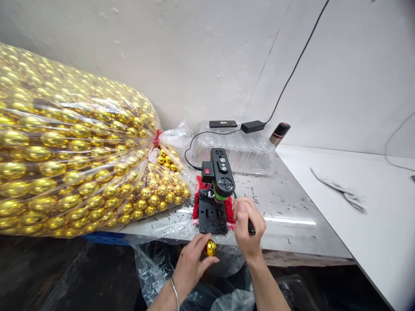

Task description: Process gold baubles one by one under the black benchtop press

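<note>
Near the table's front edge my left hand point(192, 261) holds a shiny gold ball point(210, 248) between thumb and fingers, just in front of the black base plate point(207, 220). My right hand point(248, 222) is closed around a lever handle with a black end point(251, 228), to the right of the small black drill-like machine point(223, 172). The machine stands above its base plate, which rests on a red cloth point(228, 211). Dark shavings lie on the plate and around it.
A large clear bag of gold balls point(81, 164) fills the left side. Behind the machine are a clear plastic tray point(259, 166), a black power adapter point(253, 126) and a bottle point(279, 133). Gloves point(343, 190) lie at right. A clear plastic bag point(155, 268) hangs below the front edge.
</note>
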Tool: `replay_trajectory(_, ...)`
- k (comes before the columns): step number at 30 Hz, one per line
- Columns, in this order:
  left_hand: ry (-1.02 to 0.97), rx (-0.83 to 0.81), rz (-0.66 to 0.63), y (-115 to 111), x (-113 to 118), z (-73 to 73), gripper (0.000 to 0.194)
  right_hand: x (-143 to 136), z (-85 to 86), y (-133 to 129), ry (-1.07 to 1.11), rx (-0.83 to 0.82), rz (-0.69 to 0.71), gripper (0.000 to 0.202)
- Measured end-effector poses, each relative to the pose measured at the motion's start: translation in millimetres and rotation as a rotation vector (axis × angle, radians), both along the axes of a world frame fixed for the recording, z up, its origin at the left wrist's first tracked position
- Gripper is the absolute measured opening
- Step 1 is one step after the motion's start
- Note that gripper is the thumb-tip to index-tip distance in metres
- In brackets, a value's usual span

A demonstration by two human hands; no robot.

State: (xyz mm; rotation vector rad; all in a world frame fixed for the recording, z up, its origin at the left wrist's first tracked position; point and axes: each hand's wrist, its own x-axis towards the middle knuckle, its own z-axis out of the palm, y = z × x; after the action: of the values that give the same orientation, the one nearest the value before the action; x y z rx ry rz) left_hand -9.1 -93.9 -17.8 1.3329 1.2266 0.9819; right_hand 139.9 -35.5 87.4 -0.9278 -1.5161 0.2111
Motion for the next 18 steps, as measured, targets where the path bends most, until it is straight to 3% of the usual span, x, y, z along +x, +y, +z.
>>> replay_trajectory(3, -0.002, -0.068, -0.003, -10.4, -7.1, 1.1, 0.057, -1.5, -9.8, -0.7, 0.013, 0.021, -0.002, 0.028)
replay_trajectory(5, 0.078, 0.031, 0.035, 6.9, -16.3, 15.1, 0.048, -2.0, -12.8, -0.8, 0.014, 0.032, 0.000, 0.028)
replay_trajectory(7, 0.229, 0.251, 0.148, 43.3, -30.5, 38.6, 0.023, -2.2, -13.5, -0.5, 0.013, 0.041, 0.001, 0.028)
replay_trajectory(10, 0.682, 0.519, 0.285, 117.1, -55.8, 76.6, 0.030, -2.4, -14.3, 0.3, 0.009, 0.052, 0.002, 0.028)
replay_trajectory(12, 1.054, 0.422, 0.246, 163.3, -69.0, 93.1, 0.031, -2.3, -15.8, 0.6, 0.001, 0.064, 0.000, 0.026)
replay_trajectory(14, 1.320, 0.256, 0.181, 197.0, -76.1, 98.6, 0.028, -1.9, -18.0, 0.5, -0.011, 0.074, -0.001, 0.025)
replay_trajectory(18, 1.401, 0.145, 0.140, 224.9, -78.1, 88.1, 0.033, -0.4, -21.5, -0.6, -0.030, 0.060, 0.014, 0.025)
